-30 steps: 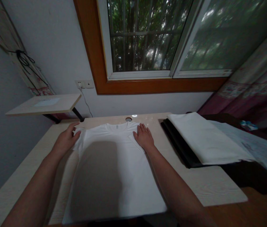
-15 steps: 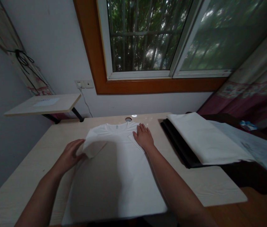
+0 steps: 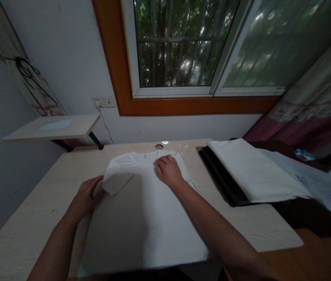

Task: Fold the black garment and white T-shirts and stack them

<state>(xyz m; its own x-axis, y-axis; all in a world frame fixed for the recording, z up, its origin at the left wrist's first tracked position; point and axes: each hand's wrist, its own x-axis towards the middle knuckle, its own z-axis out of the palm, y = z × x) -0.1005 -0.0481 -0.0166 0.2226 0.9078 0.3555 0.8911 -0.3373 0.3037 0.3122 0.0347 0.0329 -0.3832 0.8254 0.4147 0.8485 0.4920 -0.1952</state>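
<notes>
A white T-shirt (image 3: 165, 218) lies spread out, its collar toward the window and its lower edge toward me. At its left side is my left hand (image 3: 86, 197), thumb and fingers apart, touching the edge by the left sleeve (image 3: 117, 182). That sleeve lies angled inward over the body of the shirt. My right hand (image 3: 169, 170) rests on the upper chest just right of the collar, fingers bent and palm down, with no fabric visibly gathered in it. The right sleeve (image 3: 188, 175) is partly behind my right forearm.
The shirt lies on a pale wooden table (image 3: 48, 195) with a round cable hole (image 3: 159, 147). Folded white cloth (image 3: 253, 171) sits over black cloth (image 3: 218, 175) on the right. A small raised shelf (image 3: 80, 127) stands at the back left, below a wall socket (image 3: 103, 102).
My right hand has slid left from the right shoulder to beside the collar, its fingers more bent. The right sleeve now extends farther outward. My left hand stays almost in place.
</notes>
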